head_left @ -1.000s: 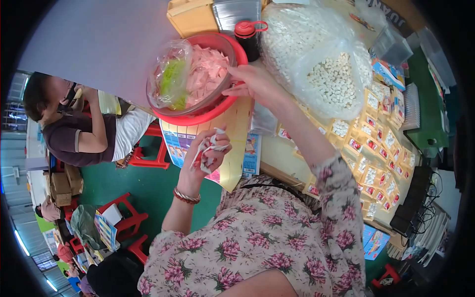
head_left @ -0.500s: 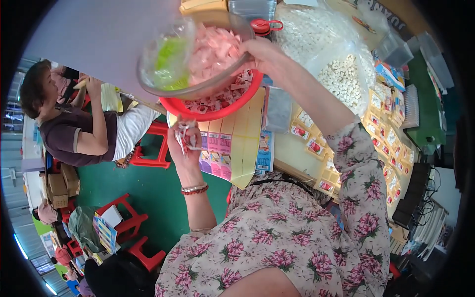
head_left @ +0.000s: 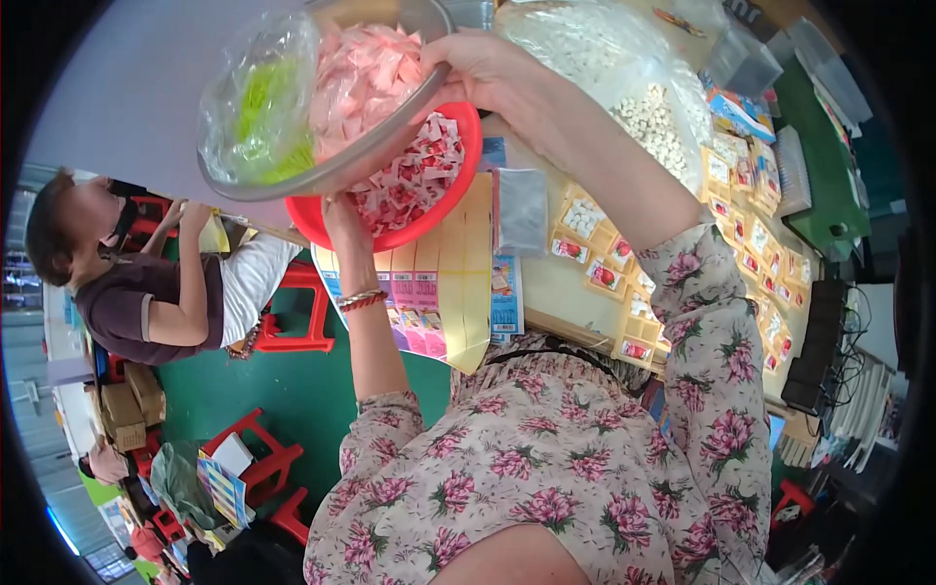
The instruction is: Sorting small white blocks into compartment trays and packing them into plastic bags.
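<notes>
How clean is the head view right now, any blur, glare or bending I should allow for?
Head view: even daylight, no hard shadows; strong fisheye bending, so the table edge curves toward the black rim. The clear bowl of pink packets in the right hand is close and slightly soft, its plastic bag showing mild sheen. The left hand is half hidden under the red basin.

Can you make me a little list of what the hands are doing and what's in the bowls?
right hand: grips the rim of the metal bowl, lifted and tilted
metal bowl: holds pink packets and a clear bag of green ones
left hand: reaches into the red bowl
red bowl: holds red-and-white packets, sits under the metal bowl
nearby: a seated person
</notes>
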